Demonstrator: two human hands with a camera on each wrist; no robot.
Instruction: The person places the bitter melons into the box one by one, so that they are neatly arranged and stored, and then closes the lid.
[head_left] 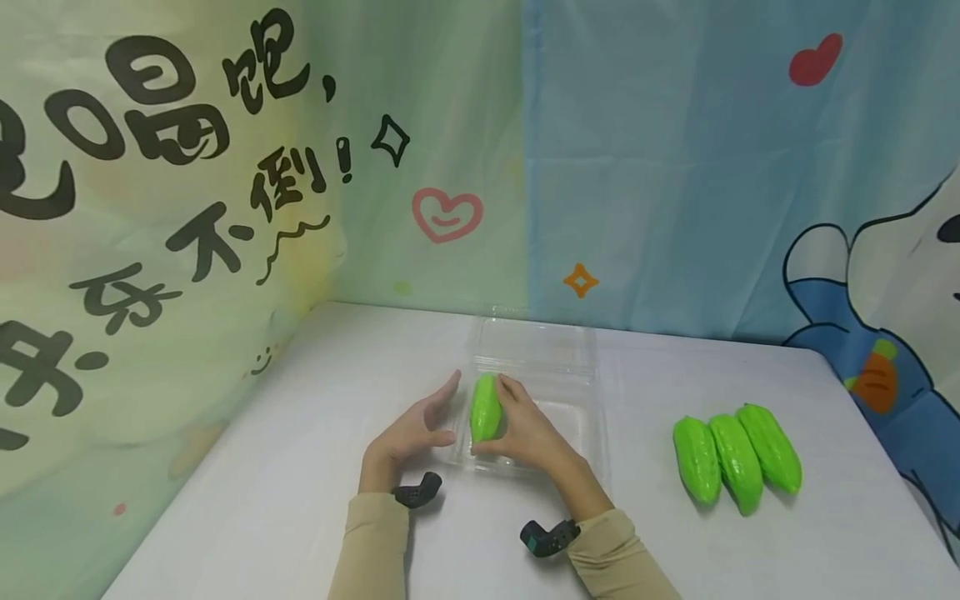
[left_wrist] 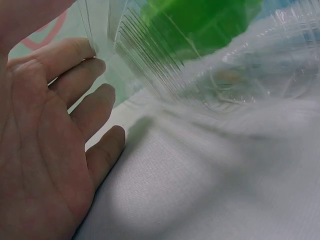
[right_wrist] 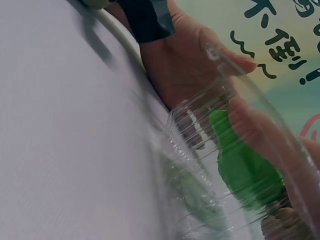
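One glossy bright-green oblong vegetable (head_left: 486, 408) in the clear plastic box (head_left: 566, 421), three matching bright-green oblong vegetables (head_left: 738, 462) outside

Person in beige sleeves (head_left: 378, 533), both bare hands at the box on a white cloth-covered table (head_left: 300, 500). From where I'm standing:

Right hand (head_left: 531, 429): curved round the single vegetable, thumb at its near end, fingers at its far end, so it has hold of it. That vegetable is inside the box, close to the left wall, lying roughly lengthwise away from the person. Can't tell whether it's fully resting on the box floor.

Left hand (head_left: 416, 429): holding nothing. Fingers relaxed and fairly straight, thumb well apart from them, just beside the box's left wall. Whether any fingertip touches the plastic, can't tell, even from the left wrist view.

Clear plastic lid (head_left: 534, 343): folded back on the far side, toward the printed cloth backdrop (head_left: 637, 208).

Progress, my read: early stage. One vegetable is in the box but not let go. The other three lie side by side on the table, well apart from the box on its right, no hand near them. So, if they belong with the first, three are left over, and the lid isn't closed.
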